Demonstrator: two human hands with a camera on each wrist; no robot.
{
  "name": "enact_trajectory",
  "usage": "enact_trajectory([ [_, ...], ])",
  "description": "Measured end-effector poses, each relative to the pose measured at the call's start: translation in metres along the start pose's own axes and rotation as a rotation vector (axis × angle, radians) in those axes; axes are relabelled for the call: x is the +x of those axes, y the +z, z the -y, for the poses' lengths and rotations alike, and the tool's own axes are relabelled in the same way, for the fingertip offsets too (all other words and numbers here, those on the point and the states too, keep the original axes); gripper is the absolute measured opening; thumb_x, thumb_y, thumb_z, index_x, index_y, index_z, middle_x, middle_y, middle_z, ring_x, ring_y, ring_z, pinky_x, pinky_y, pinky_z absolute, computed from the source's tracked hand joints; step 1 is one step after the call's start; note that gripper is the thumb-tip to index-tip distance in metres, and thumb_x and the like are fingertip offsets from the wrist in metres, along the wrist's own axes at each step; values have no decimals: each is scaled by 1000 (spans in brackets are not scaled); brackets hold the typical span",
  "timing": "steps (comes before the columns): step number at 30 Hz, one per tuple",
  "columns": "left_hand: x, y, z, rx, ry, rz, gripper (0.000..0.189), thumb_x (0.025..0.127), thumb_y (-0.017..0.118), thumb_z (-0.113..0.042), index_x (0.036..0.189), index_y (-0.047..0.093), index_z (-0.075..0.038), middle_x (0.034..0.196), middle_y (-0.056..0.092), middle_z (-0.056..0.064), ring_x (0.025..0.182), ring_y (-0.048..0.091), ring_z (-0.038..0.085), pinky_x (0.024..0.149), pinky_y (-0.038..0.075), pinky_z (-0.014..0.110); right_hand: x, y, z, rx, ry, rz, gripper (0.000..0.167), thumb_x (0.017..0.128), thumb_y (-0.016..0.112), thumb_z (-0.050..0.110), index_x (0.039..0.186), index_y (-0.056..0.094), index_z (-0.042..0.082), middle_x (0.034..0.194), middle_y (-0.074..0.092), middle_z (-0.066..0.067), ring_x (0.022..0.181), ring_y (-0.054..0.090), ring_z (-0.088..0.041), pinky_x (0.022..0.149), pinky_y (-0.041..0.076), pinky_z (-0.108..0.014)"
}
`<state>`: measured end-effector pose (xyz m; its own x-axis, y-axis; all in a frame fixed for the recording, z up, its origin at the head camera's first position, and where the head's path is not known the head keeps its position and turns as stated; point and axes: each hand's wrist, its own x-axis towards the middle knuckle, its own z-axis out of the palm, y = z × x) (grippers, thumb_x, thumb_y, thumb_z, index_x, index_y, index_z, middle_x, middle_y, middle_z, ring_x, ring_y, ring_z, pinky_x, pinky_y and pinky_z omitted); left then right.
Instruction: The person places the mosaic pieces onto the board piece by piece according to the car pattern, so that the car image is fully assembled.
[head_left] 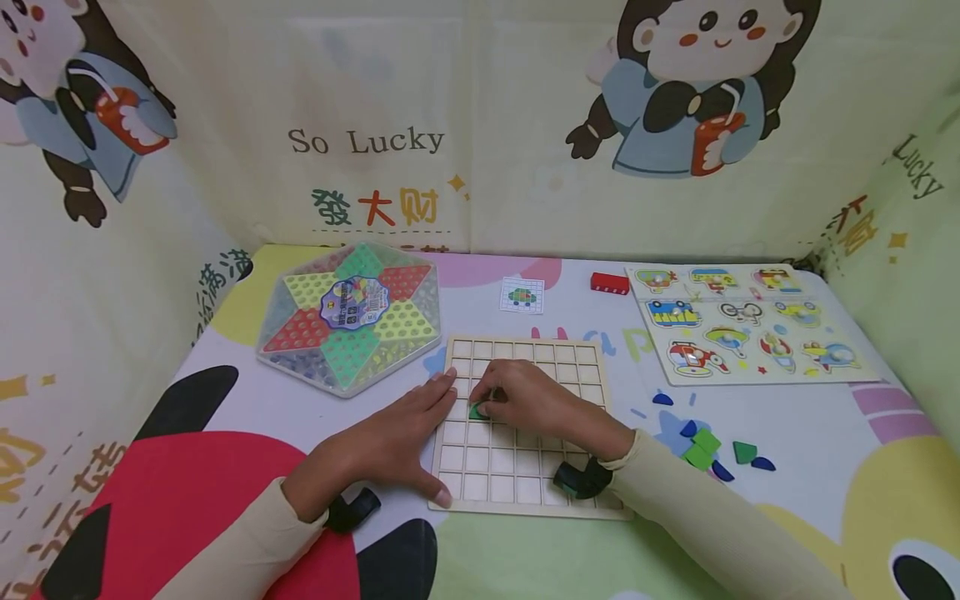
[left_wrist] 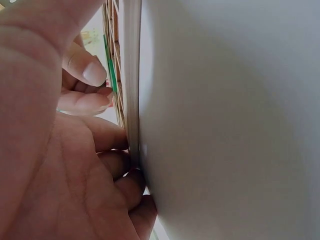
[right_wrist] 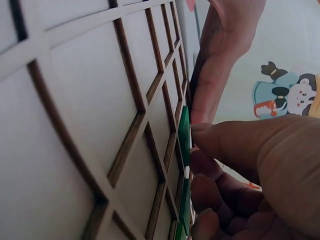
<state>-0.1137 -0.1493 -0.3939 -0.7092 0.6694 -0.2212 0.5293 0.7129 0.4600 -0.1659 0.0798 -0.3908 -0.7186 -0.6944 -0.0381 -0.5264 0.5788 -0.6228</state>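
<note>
A wooden grid board with square cells lies in the middle of the table. My left hand rests along its left edge, thumb spread toward the near corner; in the left wrist view the fingers touch the board's side. Over the left-centre cells, my right hand pinches a small green tile between thumb and fingers. The right wrist view shows this green tile tilted at the grid, its exact shape unclear. More green tiles lie beyond it, partly hidden by my fingers.
Loose green tiles and blue half-round pieces lie right of the board. A pattern card and a red block sit behind it. A hexagonal game box is back left, a vehicle puzzle board back right.
</note>
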Motion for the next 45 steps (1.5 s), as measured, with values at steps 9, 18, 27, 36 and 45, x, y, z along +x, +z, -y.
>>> enact_trajectory([
  [9, -1, 0, -1, 11, 3, 1, 129, 64, 79, -68, 153, 18, 2, 162, 4, 13, 147, 3, 29, 116, 17, 47, -4, -4, 0, -17, -64, -12, 16, 89, 72, 8, 104, 76, 10, 96, 65, 7, 87, 56, -8, 77, 49, -26],
  [18, -2, 2, -1, -10, -14, 4, 129, 64, 80, -66, 153, 18, 3, 162, 3, 13, 147, 2, 29, 116, 16, 47, -25, -19, -7, 17, -50, -50, 15, 91, 70, 11, 105, 76, 11, 98, 66, 10, 93, 58, -7, 82, 51, -30],
  [27, -1, 3, -2, -8, -26, 5, 129, 63, 80, -66, 153, 18, 2, 162, 2, 11, 147, 1, 28, 116, 15, 46, -65, -44, -26, 101, 29, -138, 16, 93, 68, 14, 107, 72, 8, 89, 64, 9, 80, 56, -12, 66, 49, -26],
  [36, 0, 1, -2, 5, -22, 5, 128, 64, 80, -65, 153, 18, 2, 162, 3, 12, 147, 2, 28, 116, 16, 46, -102, -58, -39, 103, 129, -122, 16, 91, 70, 13, 107, 72, 12, 84, 61, 8, 77, 54, -15, 63, 48, -25],
  [45, 1, 0, -3, 9, -30, 14, 128, 63, 80, -66, 154, 18, 0, 162, 3, 11, 148, 2, 27, 116, 16, 45, -136, -63, -55, 118, 77, -157, 11, 90, 71, 11, 100, 73, 16, 87, 65, 12, 76, 55, -10, 63, 49, -25],
])
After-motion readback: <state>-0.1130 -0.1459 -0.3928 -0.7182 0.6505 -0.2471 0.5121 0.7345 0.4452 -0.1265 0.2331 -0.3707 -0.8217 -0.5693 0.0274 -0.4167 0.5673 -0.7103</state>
